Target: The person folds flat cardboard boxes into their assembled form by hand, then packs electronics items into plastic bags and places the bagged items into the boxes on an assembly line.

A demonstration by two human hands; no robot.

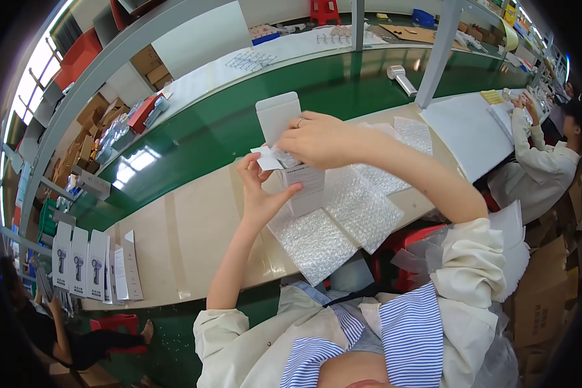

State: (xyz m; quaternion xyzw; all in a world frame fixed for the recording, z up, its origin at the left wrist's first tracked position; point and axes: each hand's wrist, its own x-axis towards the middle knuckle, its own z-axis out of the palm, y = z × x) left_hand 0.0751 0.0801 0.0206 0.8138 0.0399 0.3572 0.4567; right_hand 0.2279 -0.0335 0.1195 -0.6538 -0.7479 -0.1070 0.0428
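Note:
An upright white carton [304, 187] stands at the middle of the bench with its top open. Its tall lid flap [278, 116] is raised at the back, and a smaller side flap [267, 159] sticks out to the left. My left hand [262, 194] steadies the carton, thumb on its front face and fingers by the side flap. At the opening, my right hand [320, 139] has its fingers bent down over a bit of clear wrapping [284, 157]. What lies under those fingertips is hidden.
Bubble wrap sheets [362, 207] lie right of and in front of the carton. Several printed cartons [97, 265] stand at the bench's left end. Behind runs a green conveyor belt [200, 136] carrying a white handheld device [402, 81]. People sit at both sides; a grey post [438, 55] rises at right.

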